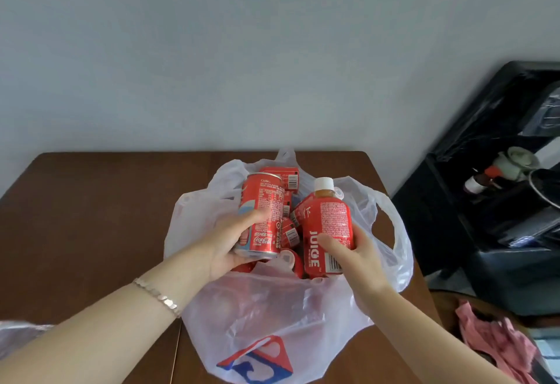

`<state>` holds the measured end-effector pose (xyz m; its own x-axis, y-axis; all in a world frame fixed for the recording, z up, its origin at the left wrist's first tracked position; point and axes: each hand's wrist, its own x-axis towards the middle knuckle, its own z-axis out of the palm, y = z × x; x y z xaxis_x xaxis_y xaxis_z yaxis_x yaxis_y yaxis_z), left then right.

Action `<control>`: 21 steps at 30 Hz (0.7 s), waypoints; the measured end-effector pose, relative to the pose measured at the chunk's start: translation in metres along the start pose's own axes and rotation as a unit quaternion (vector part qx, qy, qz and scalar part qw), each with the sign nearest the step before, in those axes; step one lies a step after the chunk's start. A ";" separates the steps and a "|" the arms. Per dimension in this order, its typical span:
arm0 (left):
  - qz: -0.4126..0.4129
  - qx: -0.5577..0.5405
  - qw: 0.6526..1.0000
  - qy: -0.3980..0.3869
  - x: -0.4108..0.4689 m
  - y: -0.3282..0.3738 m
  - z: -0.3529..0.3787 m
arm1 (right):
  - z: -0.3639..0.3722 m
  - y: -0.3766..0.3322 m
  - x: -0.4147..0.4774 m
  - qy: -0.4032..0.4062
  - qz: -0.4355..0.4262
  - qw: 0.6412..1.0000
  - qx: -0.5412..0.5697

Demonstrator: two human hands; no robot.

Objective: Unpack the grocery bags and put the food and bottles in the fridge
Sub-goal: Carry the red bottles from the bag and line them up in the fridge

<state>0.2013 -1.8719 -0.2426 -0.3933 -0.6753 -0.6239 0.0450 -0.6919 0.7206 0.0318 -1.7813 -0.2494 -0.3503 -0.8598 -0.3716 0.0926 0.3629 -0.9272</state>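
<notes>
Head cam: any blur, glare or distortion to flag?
Head view: soft, even light with no hard shadows; labels on the can and the juice bottle are legible; slight sheen on the plastic bag; wide-angle stretch and smearing on the black rack at the right edge.

one wide-angle view from the person's head, facing forward and down over the table point(91, 217) toward the wall point(242, 50), close above the plastic bag point(272, 308); a black shelf point(448, 232) at the right edge.
</notes>
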 end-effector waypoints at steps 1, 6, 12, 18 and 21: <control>0.000 -0.038 0.999 -0.028 -0.009 0.000 0.001 | 0.001 -0.003 -0.003 -0.007 0.000 1.000 0.004; -0.042 -0.182 0.973 -0.135 -0.044 -0.017 0.007 | 0.018 -0.012 -0.025 -0.051 0.004 0.999 -0.003; -0.064 -0.234 0.957 -0.160 -0.061 -0.027 0.000 | 0.041 -0.004 -0.046 -0.084 0.032 0.989 -0.117; -0.037 -0.261 0.943 -0.204 -0.072 -0.035 -0.019 | 0.044 -0.023 -0.052 -0.154 0.000 0.958 -0.241; 0.001 -0.313 0.896 -0.315 -0.074 -0.036 -0.027 | 0.034 -0.038 -0.039 -0.175 -0.020 0.958 -0.227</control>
<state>0.2537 -1.8038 -0.2311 -0.8237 -0.5356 -0.1862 0.4754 -0.8313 0.2880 0.0734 -1.7736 -0.2009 -0.0044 -0.9150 -0.4034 -0.3576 0.3781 -0.8539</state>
